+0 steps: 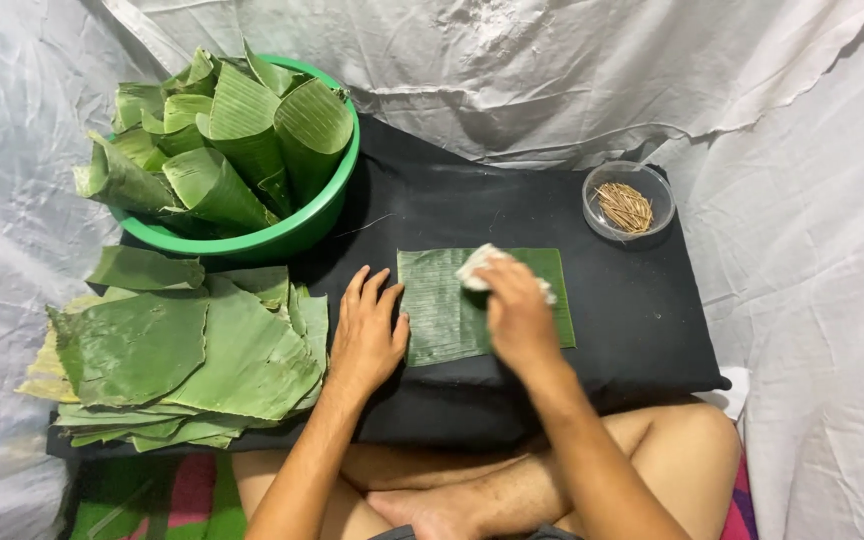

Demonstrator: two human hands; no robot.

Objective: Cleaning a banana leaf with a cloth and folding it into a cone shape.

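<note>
A stack of torn green leaves [187,355] is lying beside the left hand [365,335] — spread flat, pinning the leaf piece [447,310] on the black table [642,310] — while the right hand [517,315] is gripping a white cloth [480,265] against it.

The right hand [517,315] covers most of the white cloth [474,268] it grips and the leaf piece [442,310] beneath. Under the left hand's [367,335] fingers, that leaf's near edge vanishes. The sticks in the clear bowl [628,200], beyond the grip, are too small to identify.
</note>
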